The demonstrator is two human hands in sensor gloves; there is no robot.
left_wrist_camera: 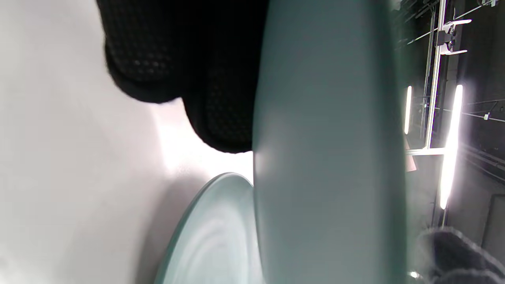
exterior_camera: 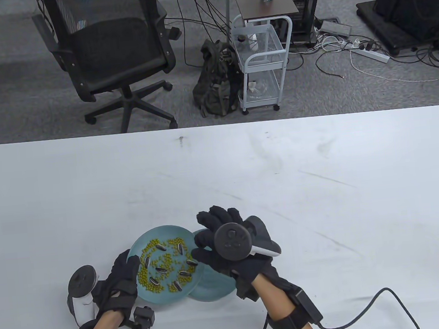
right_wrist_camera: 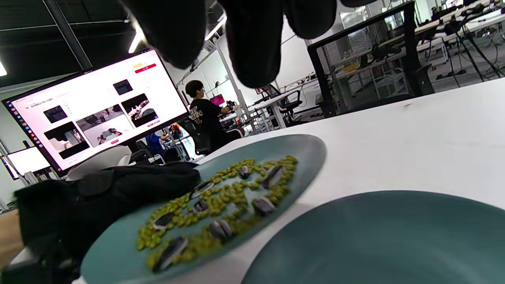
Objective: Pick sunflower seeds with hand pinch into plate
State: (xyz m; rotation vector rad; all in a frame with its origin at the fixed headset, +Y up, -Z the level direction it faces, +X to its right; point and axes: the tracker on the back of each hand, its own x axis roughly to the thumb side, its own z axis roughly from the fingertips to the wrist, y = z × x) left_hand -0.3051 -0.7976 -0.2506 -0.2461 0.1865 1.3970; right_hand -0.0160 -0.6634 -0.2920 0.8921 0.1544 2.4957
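A teal plate (exterior_camera: 160, 232) holds green beans (exterior_camera: 166, 260) mixed with several dark striped sunflower seeds (exterior_camera: 161, 249). My left hand (exterior_camera: 130, 260) grips its left rim and holds it tilted, its right edge over an empty teal plate (exterior_camera: 216, 289). My right hand (exterior_camera: 206, 231) hovers above the empty plate with fingers spread and holds nothing; its thumb is close to the bean plate's right rim. The left wrist view shows the held plate's underside (left_wrist_camera: 327, 157) and the empty plate (left_wrist_camera: 213, 236) below. The right wrist view shows seeds (right_wrist_camera: 272, 175), bean plate (right_wrist_camera: 300, 150) and empty plate (right_wrist_camera: 375, 236).
The white table (exterior_camera: 282, 174) stretches wide behind and to the right of the plates. A black cable (exterior_camera: 372, 305) runs from my right wrist across the table's front right. An office chair (exterior_camera: 115, 46) and a white cart (exterior_camera: 260, 63) stand beyond the far edge.
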